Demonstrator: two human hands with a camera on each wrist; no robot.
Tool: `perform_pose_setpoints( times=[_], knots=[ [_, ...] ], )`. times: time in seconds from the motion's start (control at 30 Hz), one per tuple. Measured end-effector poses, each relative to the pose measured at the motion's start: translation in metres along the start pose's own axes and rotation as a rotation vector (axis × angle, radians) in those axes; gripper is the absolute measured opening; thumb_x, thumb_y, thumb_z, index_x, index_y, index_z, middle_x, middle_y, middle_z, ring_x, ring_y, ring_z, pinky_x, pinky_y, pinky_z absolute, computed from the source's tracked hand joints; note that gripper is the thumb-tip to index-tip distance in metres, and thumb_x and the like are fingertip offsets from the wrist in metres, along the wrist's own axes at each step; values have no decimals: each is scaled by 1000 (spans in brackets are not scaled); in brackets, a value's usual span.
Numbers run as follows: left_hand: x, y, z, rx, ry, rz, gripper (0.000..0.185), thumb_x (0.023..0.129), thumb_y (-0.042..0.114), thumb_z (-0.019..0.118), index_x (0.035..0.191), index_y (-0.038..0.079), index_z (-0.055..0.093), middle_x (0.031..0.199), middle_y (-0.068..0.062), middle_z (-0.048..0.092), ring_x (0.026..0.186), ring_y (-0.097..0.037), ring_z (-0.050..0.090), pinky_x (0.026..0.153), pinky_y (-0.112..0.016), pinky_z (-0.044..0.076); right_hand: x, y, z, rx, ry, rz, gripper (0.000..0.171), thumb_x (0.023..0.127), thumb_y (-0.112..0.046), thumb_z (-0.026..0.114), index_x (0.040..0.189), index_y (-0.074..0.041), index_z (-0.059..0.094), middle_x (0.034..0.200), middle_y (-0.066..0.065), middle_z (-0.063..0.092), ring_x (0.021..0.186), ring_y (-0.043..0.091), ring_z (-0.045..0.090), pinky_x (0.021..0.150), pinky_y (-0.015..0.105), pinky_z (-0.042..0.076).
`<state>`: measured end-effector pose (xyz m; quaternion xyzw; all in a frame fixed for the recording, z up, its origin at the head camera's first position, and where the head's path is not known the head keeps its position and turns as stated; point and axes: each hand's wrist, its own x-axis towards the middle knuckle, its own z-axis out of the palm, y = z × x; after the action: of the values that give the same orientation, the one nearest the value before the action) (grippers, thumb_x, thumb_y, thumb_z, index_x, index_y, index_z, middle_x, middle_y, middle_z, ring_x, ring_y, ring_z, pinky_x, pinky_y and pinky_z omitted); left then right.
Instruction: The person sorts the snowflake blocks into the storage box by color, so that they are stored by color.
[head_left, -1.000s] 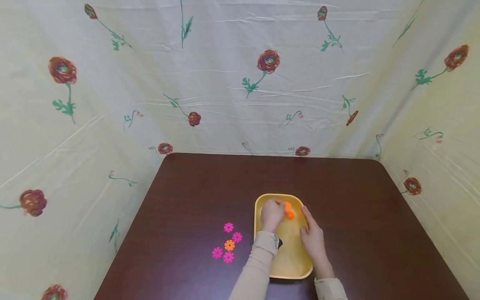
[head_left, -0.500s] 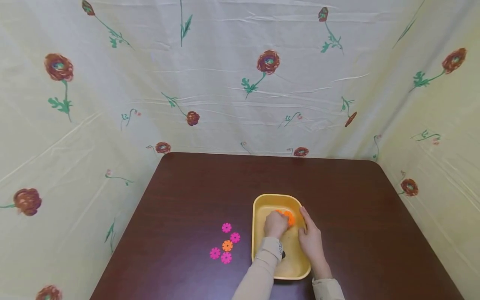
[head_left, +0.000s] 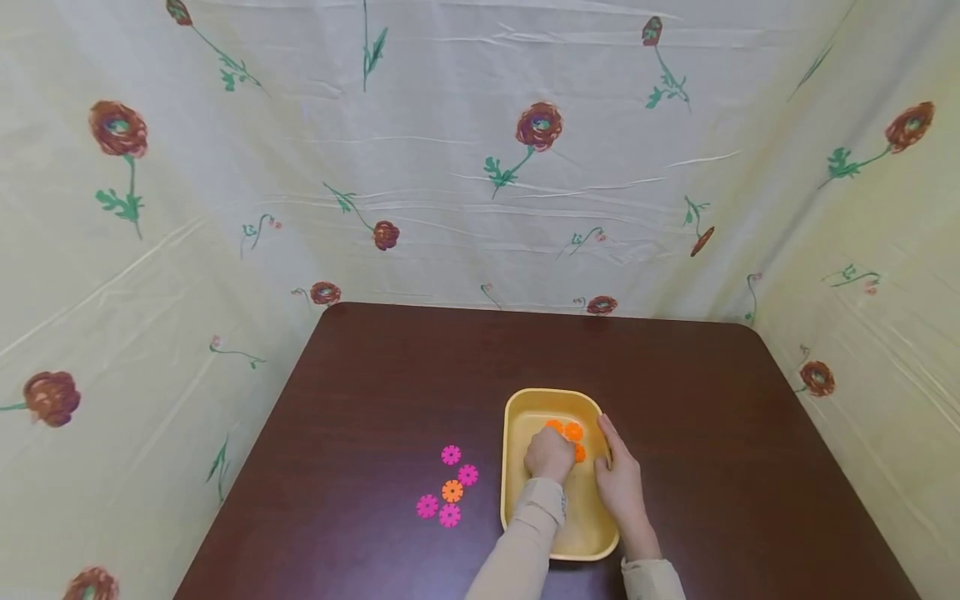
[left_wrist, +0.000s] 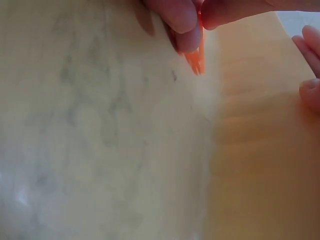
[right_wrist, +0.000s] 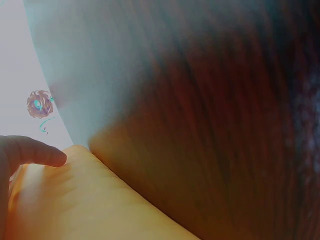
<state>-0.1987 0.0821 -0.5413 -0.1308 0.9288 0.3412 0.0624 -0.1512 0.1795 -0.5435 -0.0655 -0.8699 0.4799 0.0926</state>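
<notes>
Pinching a thin orange disc [left_wrist: 196,56] between thumb and fingertips, the left hand [head_left: 550,455] sits inside the yellow tray [head_left: 517,433], low over the tray floor. In the left wrist view the disc shows edge-on, hanging just below the fingertips [left_wrist: 182,22], with the pale tray floor behind it. In the head view, orange discs [head_left: 573,432] show just beyond the knuckles of that hand, toward the far half of the tray; whether they lie on the floor or are part of what is held cannot be told.

The right hand [head_left: 619,483] rests on the right wall of the tray. Its fingers lie nearly straight along the rim, gripping nothing; in the right wrist view one fingertip [right_wrist: 50,156] touches the tray edge [right_wrist: 100,170].

The tray stands on a dark brown table [head_left: 675,392], near the front edge and slightly right of centre. To the left of the tray, apart from it, a small cluster of flat toothed discs lies on the table: four pink discs [head_left: 451,455] arranged around one orange disc [head_left: 452,491]. A pale cloth with a red flower print [head_left: 538,127] hangs behind and at both sides of the table.
</notes>
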Motion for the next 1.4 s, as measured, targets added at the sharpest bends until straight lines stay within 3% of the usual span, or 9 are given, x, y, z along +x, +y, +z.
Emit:
perform_pose_setpoints(
  times=[0.37, 0.63, 0.73, 0.87, 1.07, 1.27, 1.4],
  knots=[
    [-1, 2, 2, 92, -4, -2, 13, 72, 23, 70, 73, 11, 64, 68, -7, 62, 62, -22, 61, 51, -36, 45, 1, 1, 0, 7, -11, 12, 58, 84, 10, 44, 139, -7, 36, 145, 7, 34, 132, 28, 32, 105, 43, 26],
    [-4, 5, -7, 66, -48, 18, 20, 77, 27, 66, 66, 11, 62, 63, -5, 59, 57, -20, 58, 48, -34, 43, -1, 1, 1, 2, 11, -21, 58, 83, 11, 45, 138, -5, 38, 144, 9, 36, 130, 29, 35, 104, 44, 28],
    [-7, 10, -17, 14, -52, 49, 20, 79, 29, 65, 67, 13, 62, 65, -2, 61, 58, -19, 59, 48, -34, 43, -1, 1, 1, -10, 33, -44, 58, 82, 12, 46, 137, -4, 40, 142, 10, 38, 129, 30, 36, 102, 44, 29],
    [-10, 20, -35, -56, -14, 110, 14, 80, 29, 66, 80, 15, 67, 75, 1, 66, 65, -21, 62, 52, -34, 44, 0, 1, 1, -20, 52, -65, 58, 80, 13, 46, 135, -4, 42, 141, 11, 40, 127, 31, 38, 101, 45, 31],
    [-12, 31, -60, -59, 56, 143, 17, 82, 32, 65, 92, 18, 68, 81, 0, 68, 69, -21, 63, 53, -33, 42, 0, 0, 1, -15, 33, -42, 59, 81, 14, 45, 136, -3, 40, 142, 10, 38, 129, 28, 36, 103, 43, 29],
    [-9, 27, -88, -85, 116, 148, 17, 82, 30, 65, 95, 19, 63, 67, 3, 60, 57, -15, 54, 47, -30, 37, 1, 2, 1, -13, 32, -47, 58, 81, 13, 46, 137, -4, 40, 143, 9, 38, 129, 27, 37, 103, 43, 29],
    [-5, 18, -104, -106, 166, 147, 18, 82, 29, 65, 97, 19, 64, 69, 5, 62, 56, -15, 55, 47, -32, 39, 1, 3, 2, -13, 28, -47, 58, 82, 12, 45, 137, -5, 39, 143, 8, 38, 129, 27, 36, 103, 43, 28]
  ],
)
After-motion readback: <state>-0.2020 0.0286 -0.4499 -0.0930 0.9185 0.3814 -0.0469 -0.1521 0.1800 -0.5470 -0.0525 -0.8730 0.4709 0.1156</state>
